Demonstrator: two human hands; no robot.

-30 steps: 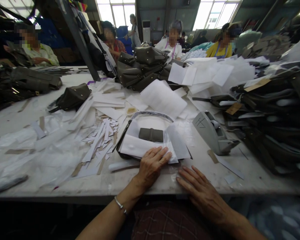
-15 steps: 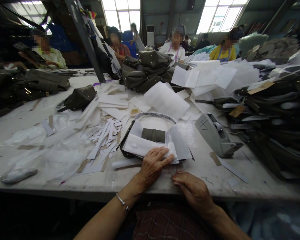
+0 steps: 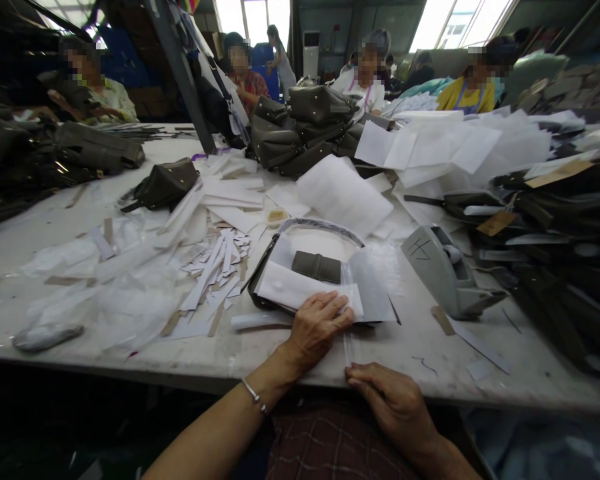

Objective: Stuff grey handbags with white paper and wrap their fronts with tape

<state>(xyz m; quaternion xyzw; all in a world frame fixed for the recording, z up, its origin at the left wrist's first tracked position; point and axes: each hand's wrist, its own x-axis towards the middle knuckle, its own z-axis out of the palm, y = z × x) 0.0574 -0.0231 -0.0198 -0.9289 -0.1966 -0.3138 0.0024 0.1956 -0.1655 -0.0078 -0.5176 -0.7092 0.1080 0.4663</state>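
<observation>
A dark olive handbag [image 3: 260,280] lies in front of me, its wrapped handle [image 3: 325,225] arching away at the far side. White foam sheet [image 3: 300,287] and thin paper [image 3: 373,287] cover most of it, leaving a dark flap tab [image 3: 317,267] showing. My left hand [image 3: 320,330] rests on the near edge of the foam sheet, fingers laid flat. Near the table edge, my right hand [image 3: 393,397] pinches the end of a clear strip, apparently tape [image 3: 349,347], stretched from the bag toward me.
A grey tape dispenser [image 3: 437,273] stands right of the bag. Paper strips [image 3: 220,267] and clear plastic [image 3: 125,307] lie to the left. Dark bags are piled behind [image 3: 310,127] and at the right [image 3: 570,267]. Several people sit across the table [image 3: 175,363].
My right hand has drawn back toward me, and the clear strip now shows stretched between it and the bag. My left hand stays on the foam sheet. The view has shifted slightly.
</observation>
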